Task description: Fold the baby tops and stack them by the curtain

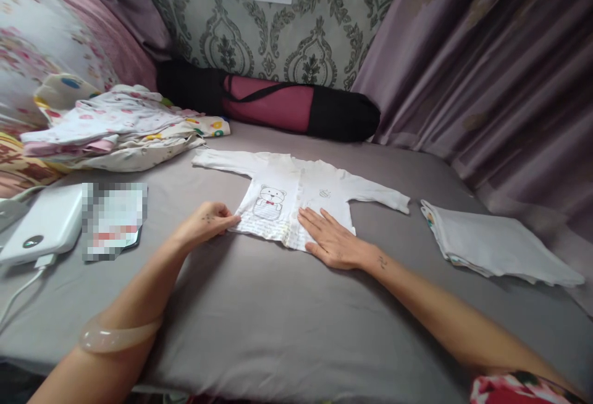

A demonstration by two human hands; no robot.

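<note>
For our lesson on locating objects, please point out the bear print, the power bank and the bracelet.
Bear print (267, 201): head view, on its body.
Power bank (52, 218): head view, its top face.
Bracelet (111, 340): head view, its band.

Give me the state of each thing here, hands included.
White shirt: spread, sleeves out
Left hand: pinching the shirt's hem
Right hand: flat on the shirt
White cloth: folded
Clothes pile: loosely heaped
Power bank: cable plugged in
Phone: lying flat, screen blurred
Long bag: lying down
Curtains: in folds
</note>
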